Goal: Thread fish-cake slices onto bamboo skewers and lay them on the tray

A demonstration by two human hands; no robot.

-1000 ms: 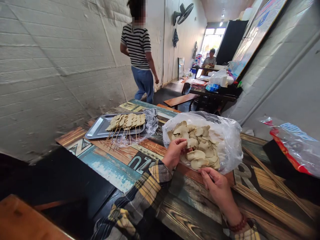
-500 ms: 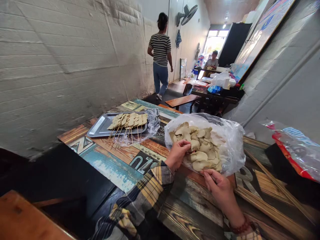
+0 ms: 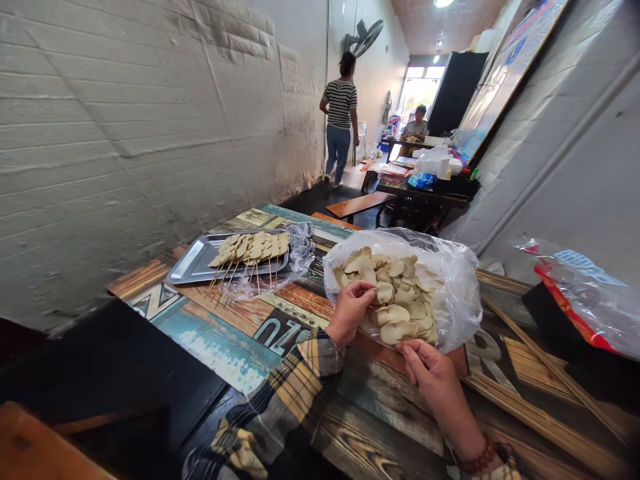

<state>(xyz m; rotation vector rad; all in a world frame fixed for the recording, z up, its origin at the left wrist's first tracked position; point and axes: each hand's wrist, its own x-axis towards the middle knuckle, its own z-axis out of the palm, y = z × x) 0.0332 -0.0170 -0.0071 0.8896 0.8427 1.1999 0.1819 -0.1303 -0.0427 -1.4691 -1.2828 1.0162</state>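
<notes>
My left hand pinches the edge of a pale, flat food slice at the near left of a heap. Many such slices, beige and oval, lie overlapped in a clear plastic bag. At the bag's near edge, the thumb and fingers of my right hand are pressed together beside the lowest slices; what they grip is hidden. Further left, a metal tray bears rows of similar slices on skewers, their thin sticks poking over the near rim.
Crumpled clear plastic lies against the tray. Long thin sticks rest on the patchwork-patterned table at right, near a red-edged plastic packet. Beyond are a bench, a walking person and a seated person.
The walking person has gone farther off along the wall. My view has shifted slightly, and both hands keep nearly the same place at the bag.
</notes>
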